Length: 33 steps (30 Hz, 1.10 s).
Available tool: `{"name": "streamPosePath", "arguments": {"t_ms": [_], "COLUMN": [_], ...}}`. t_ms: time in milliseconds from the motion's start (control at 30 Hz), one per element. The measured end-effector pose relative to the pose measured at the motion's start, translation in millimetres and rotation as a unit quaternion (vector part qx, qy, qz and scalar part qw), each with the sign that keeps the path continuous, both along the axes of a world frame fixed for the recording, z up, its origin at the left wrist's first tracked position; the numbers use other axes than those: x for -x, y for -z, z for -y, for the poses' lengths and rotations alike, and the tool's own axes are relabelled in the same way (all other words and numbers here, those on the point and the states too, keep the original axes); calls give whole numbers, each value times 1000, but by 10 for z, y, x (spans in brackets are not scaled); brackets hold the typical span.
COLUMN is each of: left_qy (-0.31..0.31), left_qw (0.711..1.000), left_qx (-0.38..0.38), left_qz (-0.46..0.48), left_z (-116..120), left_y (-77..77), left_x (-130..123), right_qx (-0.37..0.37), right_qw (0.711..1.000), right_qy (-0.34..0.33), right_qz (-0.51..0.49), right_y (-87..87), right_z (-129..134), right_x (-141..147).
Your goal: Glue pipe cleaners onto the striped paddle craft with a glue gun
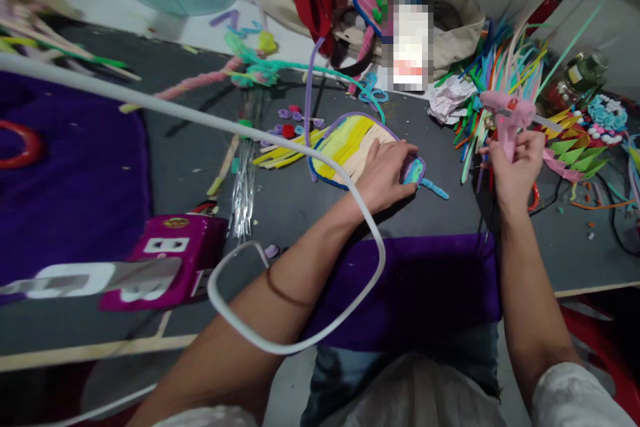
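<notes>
My left hand (pixel 383 173) lies over the right part of a pipe-cleaner panel (pixel 347 140), thumb and fingers bent around its end. The panel has yellow and cream rows, a purple and blue border, and a teal patch at the right. A blue fuzzy stem (pixel 435 188) sticks out past it, and loose yellow pipe cleaners (pixel 283 155) reach out at its left. My right hand (pixel 517 163) is closed around the handle of a pink glue gun (pixel 507 117), held upright over the table. Whether a finger presses its trigger is hidden.
A white cable (pixel 200 117) loops across the view over my left forearm. At left stand a magenta power strip (pixel 167 260) and purple cloth (pixel 75 193). Right of the panel lie crumpled paper (pixel 453 99), bundled pipe cleaners (pixel 493 73) and a glass jar (pixel 575 80). Silver tinsel (pixel 243 197) lies left.
</notes>
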State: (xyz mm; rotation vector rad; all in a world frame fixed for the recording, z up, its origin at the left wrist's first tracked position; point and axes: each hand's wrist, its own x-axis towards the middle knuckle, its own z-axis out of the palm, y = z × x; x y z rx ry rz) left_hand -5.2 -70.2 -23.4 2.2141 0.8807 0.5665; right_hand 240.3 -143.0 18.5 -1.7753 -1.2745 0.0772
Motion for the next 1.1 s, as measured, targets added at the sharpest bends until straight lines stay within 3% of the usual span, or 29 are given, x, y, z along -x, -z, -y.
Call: {"name": "streamPosePath", "arguments": {"t_ms": [100, 200, 400, 667, 1100], "left_qy": [-5, -15, -21, -31, -35], "left_qw": [1000, 1000, 1000, 999, 999], "left_qx": [2, 2, -5, -6, -5], "left_qz": [-1, -5, 10, 13, 2], "left_z": [-6, -9, 3, -6, -65], "left_y": [-2, -14, -47, -22, -52], "left_x": [-9, -17, -7, 5, 9], "right_qx": [-56, -2, 63, 115, 120], "right_qw": [995, 994, 992, 977, 978], "right_qy": [-24, -52, -102, -177, -173], "right_qz": [-82, -95, -25, -15, 1], "right_y": [-68, -98, -61, 13, 173], "right_z": [189, 371, 600, 560, 419], "right_x": [49, 72, 146, 382, 449]}}
